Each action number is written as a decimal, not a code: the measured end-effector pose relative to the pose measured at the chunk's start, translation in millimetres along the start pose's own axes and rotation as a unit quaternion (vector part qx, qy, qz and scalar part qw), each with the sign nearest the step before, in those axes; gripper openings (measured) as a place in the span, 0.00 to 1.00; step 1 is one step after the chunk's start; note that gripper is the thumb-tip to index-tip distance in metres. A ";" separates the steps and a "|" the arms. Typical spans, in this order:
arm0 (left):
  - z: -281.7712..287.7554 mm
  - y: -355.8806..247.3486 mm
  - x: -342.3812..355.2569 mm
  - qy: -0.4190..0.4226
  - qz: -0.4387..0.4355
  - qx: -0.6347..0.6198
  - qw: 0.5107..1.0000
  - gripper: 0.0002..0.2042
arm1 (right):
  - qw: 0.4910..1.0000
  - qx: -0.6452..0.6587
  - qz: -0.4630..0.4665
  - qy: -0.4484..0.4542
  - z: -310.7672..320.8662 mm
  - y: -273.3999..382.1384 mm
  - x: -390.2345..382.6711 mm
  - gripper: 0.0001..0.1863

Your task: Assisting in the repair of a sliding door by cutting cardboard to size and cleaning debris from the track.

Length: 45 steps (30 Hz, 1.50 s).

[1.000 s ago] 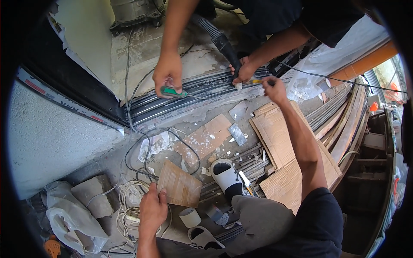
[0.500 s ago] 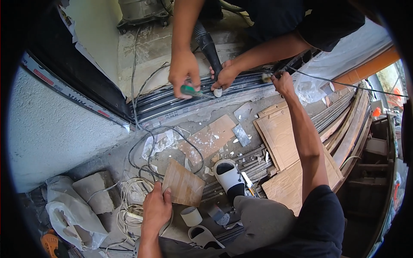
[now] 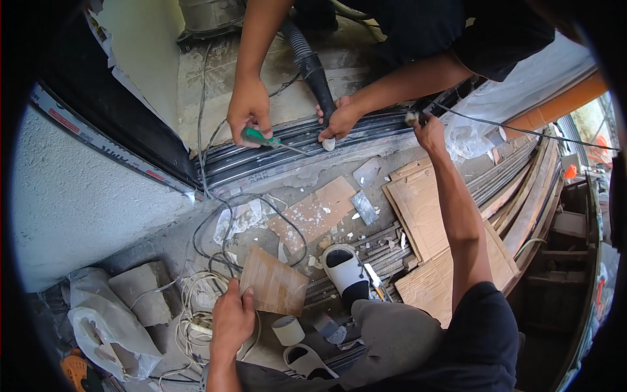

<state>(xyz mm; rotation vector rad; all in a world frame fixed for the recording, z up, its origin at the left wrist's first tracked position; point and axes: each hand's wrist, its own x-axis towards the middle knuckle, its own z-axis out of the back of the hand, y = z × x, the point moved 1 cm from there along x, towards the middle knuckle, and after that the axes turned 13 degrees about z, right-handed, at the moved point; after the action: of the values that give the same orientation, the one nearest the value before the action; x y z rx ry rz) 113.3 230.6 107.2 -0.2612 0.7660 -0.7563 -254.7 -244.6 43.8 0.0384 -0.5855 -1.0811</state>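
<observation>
My left hand (image 3: pixel 232 321) grips a brown, streaked piece of board (image 3: pixel 274 281) by its left edge, fingers curled behind it. Stretched forward, my right hand (image 3: pixel 430 134) is closed around a small tool with a pale, brush-like end (image 3: pixel 412 118), at the black metal track (image 3: pixel 385 127). The exact kind of tool is hard to make out. Across the track a co-worker's hand (image 3: pixel 251 108) holds a green-handled screwdriver (image 3: pixel 261 136), its shaft pointing into the grooves. The co-worker's other hand (image 3: pixel 341 122) holds a black vacuum hose (image 3: pixel 312 68) with its nozzle at the track.
Cardboard sheets (image 3: pixel 421 209) and long wooden strips (image 3: pixel 532 189) lie at right. Looped cables (image 3: pixel 196 307), a concrete block (image 3: pixel 144 294) and a plastic bag (image 3: pixel 108 326) are at left. A tape roll (image 3: pixel 288 330) and a utility knife (image 3: pixel 375 277) lie by my feet, among debris.
The co-worker's screwdriver hand has shifted left along the track. My right hand and its tool have moved slightly; my left hand still holds the board.
</observation>
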 end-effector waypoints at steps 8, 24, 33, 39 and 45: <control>-2.8 -7.8 23.0 0.037 0.016 0.007 0.999 0.12 | 0.985 0.095 0.090 0.112 -6.5 79.8 -43.2 0.12; 2.4 -6.0 2.6 0.020 0.044 0.023 0.999 0.13 | 0.979 0.187 0.087 -0.002 -63.3 148.7 -48.5 0.14; 1.9 0.6 1.8 -0.002 0.024 -0.005 1.000 0.13 | 0.994 0.096 -0.050 0.013 -53.3 77.8 12.4 0.14; 4.9 -6.2 2.4 0.026 0.041 0.007 0.999 0.12 | 0.966 0.184 0.172 0.052 -69.5 166.0 -32.4 0.13; 3.6 -10.9 -0.9 0.003 0.019 0.013 1.000 0.11 | 0.969 0.191 -0.140 0.069 -26.4 106.0 9.0 0.13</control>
<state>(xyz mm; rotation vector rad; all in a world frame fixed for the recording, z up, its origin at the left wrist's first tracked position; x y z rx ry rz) 109.7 223.3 115.4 -0.2210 0.7641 -0.7298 -152.6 -207.3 58.0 0.5423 -0.6688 -1.2120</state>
